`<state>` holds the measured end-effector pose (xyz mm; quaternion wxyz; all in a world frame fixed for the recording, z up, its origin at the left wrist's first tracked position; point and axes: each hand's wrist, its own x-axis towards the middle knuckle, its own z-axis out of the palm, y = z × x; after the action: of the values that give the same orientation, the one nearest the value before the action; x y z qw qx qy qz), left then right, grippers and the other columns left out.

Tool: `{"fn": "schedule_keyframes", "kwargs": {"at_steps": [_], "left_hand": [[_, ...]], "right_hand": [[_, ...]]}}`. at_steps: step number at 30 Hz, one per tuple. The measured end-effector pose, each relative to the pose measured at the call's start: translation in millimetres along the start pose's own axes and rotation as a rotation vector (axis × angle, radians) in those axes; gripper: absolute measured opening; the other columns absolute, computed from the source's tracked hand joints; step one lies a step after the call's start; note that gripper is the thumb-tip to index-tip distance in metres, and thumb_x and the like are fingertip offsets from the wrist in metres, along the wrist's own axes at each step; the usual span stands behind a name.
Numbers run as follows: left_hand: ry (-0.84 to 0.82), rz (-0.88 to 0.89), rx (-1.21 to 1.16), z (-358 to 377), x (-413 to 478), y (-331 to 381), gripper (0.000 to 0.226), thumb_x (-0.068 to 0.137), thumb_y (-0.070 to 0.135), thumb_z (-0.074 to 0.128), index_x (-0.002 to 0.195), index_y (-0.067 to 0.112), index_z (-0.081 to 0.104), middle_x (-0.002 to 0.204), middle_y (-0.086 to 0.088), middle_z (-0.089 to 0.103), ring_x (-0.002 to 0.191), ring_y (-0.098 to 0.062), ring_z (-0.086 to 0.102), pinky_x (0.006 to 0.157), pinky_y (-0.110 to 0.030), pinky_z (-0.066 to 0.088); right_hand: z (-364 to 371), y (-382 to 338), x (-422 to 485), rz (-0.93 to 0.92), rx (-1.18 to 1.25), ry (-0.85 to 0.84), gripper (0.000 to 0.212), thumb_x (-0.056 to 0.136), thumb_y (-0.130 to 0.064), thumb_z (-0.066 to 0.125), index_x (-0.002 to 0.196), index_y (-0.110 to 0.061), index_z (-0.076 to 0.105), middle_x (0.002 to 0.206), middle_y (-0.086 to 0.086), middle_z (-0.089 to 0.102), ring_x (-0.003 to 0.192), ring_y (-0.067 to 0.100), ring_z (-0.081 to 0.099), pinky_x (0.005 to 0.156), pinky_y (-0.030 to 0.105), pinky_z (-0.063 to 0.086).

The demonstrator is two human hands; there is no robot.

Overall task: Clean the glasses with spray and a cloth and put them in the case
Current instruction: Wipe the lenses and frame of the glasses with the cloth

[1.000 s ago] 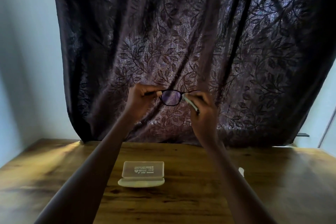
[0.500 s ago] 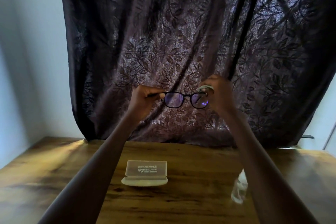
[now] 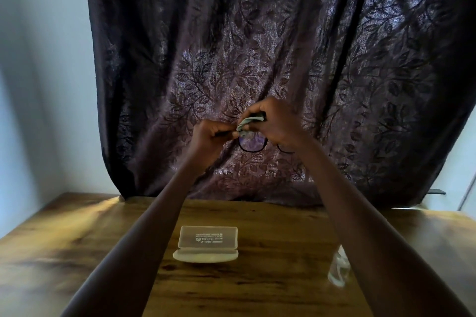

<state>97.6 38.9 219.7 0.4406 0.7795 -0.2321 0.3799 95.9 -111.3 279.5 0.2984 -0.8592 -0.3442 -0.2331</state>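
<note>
Up before the curtain (image 3: 257,46), the left hand (image 3: 213,136) pinches the glasses (image 3: 252,143) by one end; the right hand (image 3: 279,123), gripping the cloth (image 3: 250,122), has slid inward over a lens. Wiping goes on, I'd say; the case (image 3: 206,244) waits open on the counter (image 3: 283,280).

Two hands (image 3: 211,136) (image 3: 277,123), one pair of glasses (image 3: 252,143), one cloth (image 3: 248,122), one case (image 3: 207,244), one spray bottle (image 3: 338,269).
</note>
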Motion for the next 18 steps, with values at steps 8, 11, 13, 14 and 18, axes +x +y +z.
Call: {"fn": "schedule_keyframes", "kwargs": {"at_steps": [8, 11, 13, 14, 18], "left_hand": [[0.074, -0.069, -0.015, -15, -2, -3, 0.022, 0.076, -0.002, 0.064, 0.098, -0.006, 0.065, 0.090, -0.016, 0.068, 0.068, -0.009, 0.061, 0.064, -0.022, 0.047], [0.091, -0.086, -0.021, -15, 0, -2, 0.022, 0.077, -0.002, 0.064, 0.098, -0.007, 0.064, 0.093, -0.021, 0.068, 0.071, -0.010, 0.063, 0.063, -0.020, 0.048], [0.082, -0.082, -0.045, -12, 1, 1, 0.023, 0.077, -0.003, 0.063, 0.099, -0.009, 0.063, 0.099, -0.025, 0.067, 0.084, -0.025, 0.065, 0.074, -0.030, 0.051], [0.076, -0.079, -0.057, -10, 2, 2, 0.024, 0.077, -0.003, 0.063, 0.100, -0.009, 0.063, 0.100, -0.026, 0.066, 0.086, -0.027, 0.064, 0.076, -0.032, 0.051], [0.069, -0.052, -0.028, 0, 3, 5, 0.023, 0.076, -0.003, 0.064, 0.098, -0.009, 0.063, 0.100, -0.026, 0.066, 0.084, -0.018, 0.063, 0.069, -0.010, 0.048]], "right_hand": [[-48, 38, -14, 0.056, -0.152, -0.133, 0.020, 0.071, 0.003, 0.073, 0.091, 0.008, 0.069, 0.089, 0.020, 0.070, 0.070, 0.017, 0.061, 0.057, 0.004, 0.042], [-58, 45, -17, 0.096, -0.150, -0.104, 0.021, 0.072, 0.004, 0.071, 0.092, 0.007, 0.068, 0.091, 0.020, 0.070, 0.072, 0.018, 0.063, 0.061, 0.010, 0.044], [-55, 40, -16, 0.074, -0.142, -0.091, 0.021, 0.072, 0.003, 0.072, 0.092, 0.008, 0.068, 0.090, 0.019, 0.070, 0.068, 0.013, 0.060, 0.058, 0.003, 0.042], [-51, 34, -15, 0.053, -0.138, -0.095, 0.020, 0.073, 0.002, 0.072, 0.092, 0.008, 0.069, 0.089, 0.018, 0.070, 0.068, 0.012, 0.059, 0.056, 0.001, 0.040], [-22, 9, -4, -0.016, -0.106, -0.098, 0.017, 0.074, -0.001, 0.072, 0.090, 0.004, 0.070, 0.084, 0.009, 0.069, 0.066, 0.008, 0.057, 0.054, 0.002, 0.035]]}}
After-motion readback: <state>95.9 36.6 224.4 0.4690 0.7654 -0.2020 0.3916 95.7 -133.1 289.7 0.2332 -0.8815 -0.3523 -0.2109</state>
